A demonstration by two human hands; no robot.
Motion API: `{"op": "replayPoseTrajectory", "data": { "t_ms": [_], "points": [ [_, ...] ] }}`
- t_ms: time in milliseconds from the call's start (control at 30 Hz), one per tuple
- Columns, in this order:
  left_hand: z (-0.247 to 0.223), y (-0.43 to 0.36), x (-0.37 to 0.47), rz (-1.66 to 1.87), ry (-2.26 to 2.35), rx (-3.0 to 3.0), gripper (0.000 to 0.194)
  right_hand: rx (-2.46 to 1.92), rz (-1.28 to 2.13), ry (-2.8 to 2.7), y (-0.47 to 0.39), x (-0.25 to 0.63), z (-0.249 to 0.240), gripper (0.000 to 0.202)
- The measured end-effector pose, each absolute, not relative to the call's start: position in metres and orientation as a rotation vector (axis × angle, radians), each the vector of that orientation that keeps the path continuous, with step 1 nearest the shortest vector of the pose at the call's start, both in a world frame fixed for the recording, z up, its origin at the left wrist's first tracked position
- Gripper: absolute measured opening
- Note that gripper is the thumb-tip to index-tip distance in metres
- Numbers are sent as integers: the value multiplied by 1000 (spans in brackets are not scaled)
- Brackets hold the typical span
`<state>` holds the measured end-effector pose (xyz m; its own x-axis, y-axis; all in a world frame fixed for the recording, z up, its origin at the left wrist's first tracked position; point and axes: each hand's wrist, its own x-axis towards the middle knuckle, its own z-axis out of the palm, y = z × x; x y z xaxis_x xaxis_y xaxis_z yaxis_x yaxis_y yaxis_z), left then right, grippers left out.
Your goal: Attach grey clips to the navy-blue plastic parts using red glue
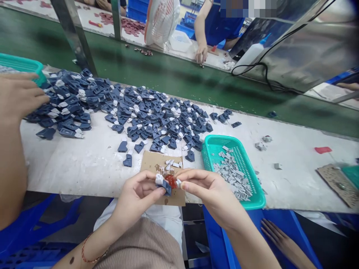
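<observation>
My left hand (137, 196) pinches a dark blue plastic part (166, 185) with a white end, just over the table's front edge. My right hand (207, 188) meets it from the right, its fingertips on a small red piece (171, 181) and a white bit at the same part. Both hands hover above a brown cardboard sheet (153, 161) that carries a few loose white pieces (171, 163). A large heap of dark blue parts (134, 112) covers the table behind. A teal basket (254, 188) of grey pieces (232, 173) stands right of my right hand.
A co-worker's hand (17, 95) reaches into the heap at far left, beside another teal basket (21, 64). Another person's hand (277, 239) lies low right. Across the green conveyor belt (174, 78) a person in blue works near a fan (161, 20). A red scrap (322, 150) lies right.
</observation>
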<state>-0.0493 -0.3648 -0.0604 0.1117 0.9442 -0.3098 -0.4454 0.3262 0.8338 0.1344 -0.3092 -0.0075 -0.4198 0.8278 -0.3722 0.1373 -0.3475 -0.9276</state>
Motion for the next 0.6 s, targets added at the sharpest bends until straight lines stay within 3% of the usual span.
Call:
{"op": "replayPoseTrajectory", "data": {
  "t_ms": [367, 600],
  "points": [
    [-51, -369, -48, 1183, 957, 567, 23, -1288, 1827, -1352, -320, 115, 3, 11],
    [-51, -373, -47, 1229, 936, 594, 17, -1261, 1607, -1551, -325, 109, 7, 4]
  ]
}}
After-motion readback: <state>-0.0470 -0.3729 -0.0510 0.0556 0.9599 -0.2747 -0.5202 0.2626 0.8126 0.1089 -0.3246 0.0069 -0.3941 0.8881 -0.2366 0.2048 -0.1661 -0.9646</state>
